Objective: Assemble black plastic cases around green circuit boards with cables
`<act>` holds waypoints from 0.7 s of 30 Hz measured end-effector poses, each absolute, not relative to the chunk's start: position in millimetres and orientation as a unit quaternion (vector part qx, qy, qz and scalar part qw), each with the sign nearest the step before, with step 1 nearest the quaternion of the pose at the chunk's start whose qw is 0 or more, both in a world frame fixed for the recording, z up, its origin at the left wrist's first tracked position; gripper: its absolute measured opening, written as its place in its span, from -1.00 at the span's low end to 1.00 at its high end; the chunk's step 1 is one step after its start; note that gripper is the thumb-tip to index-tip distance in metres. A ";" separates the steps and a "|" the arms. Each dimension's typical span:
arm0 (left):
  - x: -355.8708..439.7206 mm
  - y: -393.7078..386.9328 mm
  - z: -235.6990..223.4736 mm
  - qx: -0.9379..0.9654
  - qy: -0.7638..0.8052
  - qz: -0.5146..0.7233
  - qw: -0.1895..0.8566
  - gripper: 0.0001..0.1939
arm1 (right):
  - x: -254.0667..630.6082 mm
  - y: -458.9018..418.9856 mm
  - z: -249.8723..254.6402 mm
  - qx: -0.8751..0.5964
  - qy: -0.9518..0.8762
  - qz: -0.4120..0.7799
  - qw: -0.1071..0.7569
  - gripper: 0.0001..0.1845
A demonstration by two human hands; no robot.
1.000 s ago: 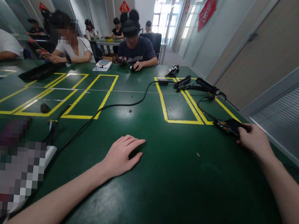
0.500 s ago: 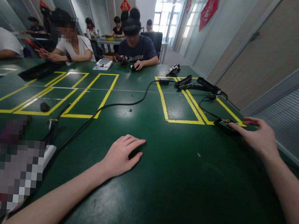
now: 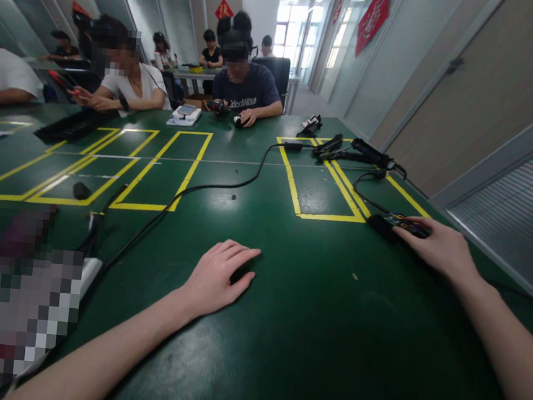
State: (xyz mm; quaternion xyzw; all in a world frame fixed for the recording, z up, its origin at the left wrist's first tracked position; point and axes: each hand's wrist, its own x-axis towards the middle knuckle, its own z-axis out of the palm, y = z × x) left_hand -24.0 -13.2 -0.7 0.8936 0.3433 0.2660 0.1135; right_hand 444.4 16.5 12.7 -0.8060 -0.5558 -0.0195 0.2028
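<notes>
My left hand [image 3: 217,278] rests palm down on the green tabletop [image 3: 293,327], thumb and index finger apart, holding nothing. Over on the right, my right hand [image 3: 446,245] has its thumb and fingers around a black-cased device with an exposed circuit board [image 3: 398,221]. The device sits low at the table, its right part covered by my fingers. A thin black cable [image 3: 362,197] runs from it back toward a bundle of black parts [image 3: 357,152].
A long black cord [image 3: 216,186] crosses the table between yellow tape outlines [image 3: 295,196]. At left are a small black block [image 3: 80,190] and a white-edged, pixelated object [image 3: 91,269]. A person opposite [image 3: 248,89] handles a dark tool; several others sit beyond.
My right hand has moved left and closed farther over the circuit-board device, which has shifted slightly left. My left hand stays in place.
</notes>
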 end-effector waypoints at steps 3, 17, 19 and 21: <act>-23.4 -13.1 -0.5 0.893 0.346 0.263 0.116 -0.61 | 402.2 10.0 19.2 -0.738 -0.625 0.101 0.234 -0.36; -23.9 -15.5 8.3 0.932 0.267 0.199 0.141 -0.61 | 344.5 -5.7 20.5 -0.579 -0.691 0.300 0.311 -0.32; -23.3 -14.6 10.3 0.930 0.273 0.199 0.148 -0.63 | 344.4 -5.3 19.7 -0.578 -0.694 0.300 0.307 -0.34; -22.9 -14.7 12.3 0.928 0.269 0.203 0.160 -0.64 | 344.7 -5.2 18.9 -0.576 -0.696 0.299 0.307 -0.36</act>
